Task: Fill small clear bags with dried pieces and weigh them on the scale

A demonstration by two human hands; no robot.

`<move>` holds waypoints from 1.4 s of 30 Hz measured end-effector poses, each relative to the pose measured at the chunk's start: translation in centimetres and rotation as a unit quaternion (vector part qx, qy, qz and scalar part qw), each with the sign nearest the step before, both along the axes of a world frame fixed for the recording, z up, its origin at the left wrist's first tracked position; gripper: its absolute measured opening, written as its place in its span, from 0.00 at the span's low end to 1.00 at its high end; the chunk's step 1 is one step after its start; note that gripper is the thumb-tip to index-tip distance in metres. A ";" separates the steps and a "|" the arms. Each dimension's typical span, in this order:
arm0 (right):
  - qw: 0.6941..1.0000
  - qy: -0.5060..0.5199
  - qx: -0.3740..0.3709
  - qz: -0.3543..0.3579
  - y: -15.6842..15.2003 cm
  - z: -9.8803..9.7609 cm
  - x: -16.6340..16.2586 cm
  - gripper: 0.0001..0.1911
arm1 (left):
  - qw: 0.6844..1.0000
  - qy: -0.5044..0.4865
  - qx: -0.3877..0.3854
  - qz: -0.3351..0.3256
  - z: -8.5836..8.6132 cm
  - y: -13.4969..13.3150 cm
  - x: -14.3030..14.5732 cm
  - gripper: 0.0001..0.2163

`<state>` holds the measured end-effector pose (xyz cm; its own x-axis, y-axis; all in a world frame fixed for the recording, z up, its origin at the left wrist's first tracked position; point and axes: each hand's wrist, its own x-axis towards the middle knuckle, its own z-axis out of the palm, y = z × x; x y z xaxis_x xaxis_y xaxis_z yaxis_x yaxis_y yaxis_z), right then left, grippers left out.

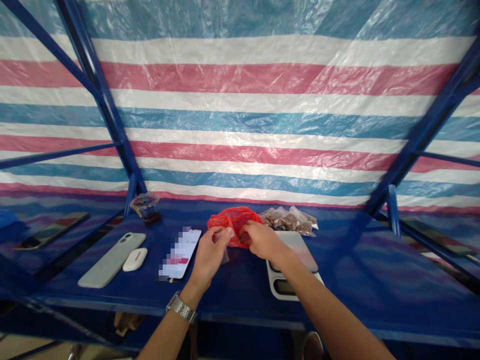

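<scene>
A red plastic bag [238, 215] lies crumpled, its mouth open, near the back of the blue shelf. At its left side my left hand [210, 252] is closed, pinching a small clear plastic bag [225, 257] that shows below the fingers. My right hand [261, 241] reaches into the red bag's mouth from the right. Its fingers are bent together over brownish contents, and what they hold is hidden. Just behind the right hand, several small clear packets [292, 219] of brown pieces lie in a pile. Under my right forearm sits a white digital scale [275, 290].
Left of my hands lie a lit phone [183, 260], a white earphone case [135, 259] and a pale phone [108, 265]. A clear cup with dark liquid [151, 216] stands behind them. Blue metal posts [112, 110] frame a striped tarpaulin [262, 115] at the back.
</scene>
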<state>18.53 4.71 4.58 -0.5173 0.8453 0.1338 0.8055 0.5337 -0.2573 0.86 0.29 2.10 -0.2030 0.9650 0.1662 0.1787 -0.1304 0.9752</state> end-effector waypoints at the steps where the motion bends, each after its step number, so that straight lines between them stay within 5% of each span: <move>1: 1.000 -0.007 -0.007 -0.015 0.0 0.0 0.0 0.14 | 1.000 0.012 0.002 -0.017 0.0 0.0 -0.2 0.20; 5: 0.996 -0.031 -0.009 -0.077 -0.1 -0.1 0.0 0.14 | 0.996 0.047 0.005 -0.072 -0.1 0.1 -1.1 0.18; 13: 0.994 -0.055 -0.004 -0.090 -0.9 0.8 -0.5 0.16 | 0.995 0.032 0.013 -0.095 -0.1 -0.1 -0.8 0.18; 19: 0.985 -0.084 0.027 -0.149 -0.9 1.3 -1.2 0.20 | 0.997 -0.037 -0.004 -0.061 0.1 0.1 -0.8 0.19; 26: 0.994 -0.060 0.032 -0.081 -0.4 1.1 -0.6 0.21 | 0.997 -0.063 -0.011 -0.040 -0.6 0.4 -0.4 0.20; 33: 0.995 -0.060 0.024 -0.077 -0.7 0.9 -0.6 0.20 | 0.978 -0.206 -0.005 0.021 0.0 0.4 0.9 0.21; 39: 0.998 -0.026 0.010 -0.059 -0.5 0.6 0.1 0.21 | 0.998 -0.066 -0.011 0.009 -0.1 -0.2 0.5 0.20; 42: 0.998 -0.041 0.022 -0.033 -0.8 1.1 0.4 0.20 | 0.996 -0.077 -0.035 0.002 -0.2 -0.6 0.7 0.21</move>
